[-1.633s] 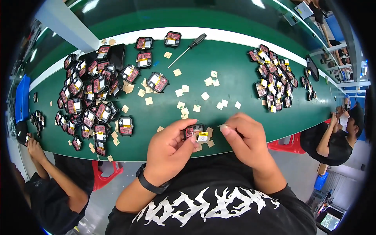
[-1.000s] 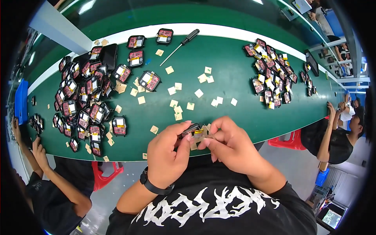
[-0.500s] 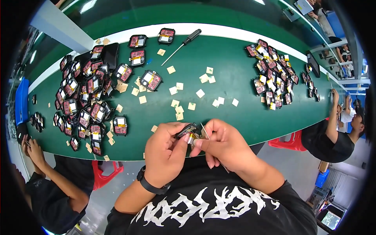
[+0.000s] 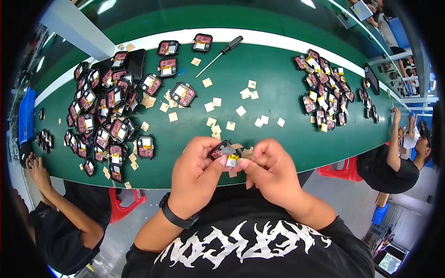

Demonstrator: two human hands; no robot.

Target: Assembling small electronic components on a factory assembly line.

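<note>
Small black module (image 4: 221, 150) with red board and silver-yellow part: centre of frame, just over the table's near edge, pinched between both hands. Left hand (image 4: 197, 178): thumb and fingers closed on its left side. Right hand (image 4: 271, 171): fingertips pressed on its right. Green table (image 4: 278, 92): module heap (image 4: 104, 116) upper left, smaller heap (image 4: 327, 99) upper right, screwdriver (image 4: 219, 50) at top.

We see a green bench (image 4: 278, 83) bearing two heaps of what look like small electronic modules (image 4: 104, 111), paper squares (image 4: 241, 110) and a screwdriver (image 4: 220, 49).
</note>
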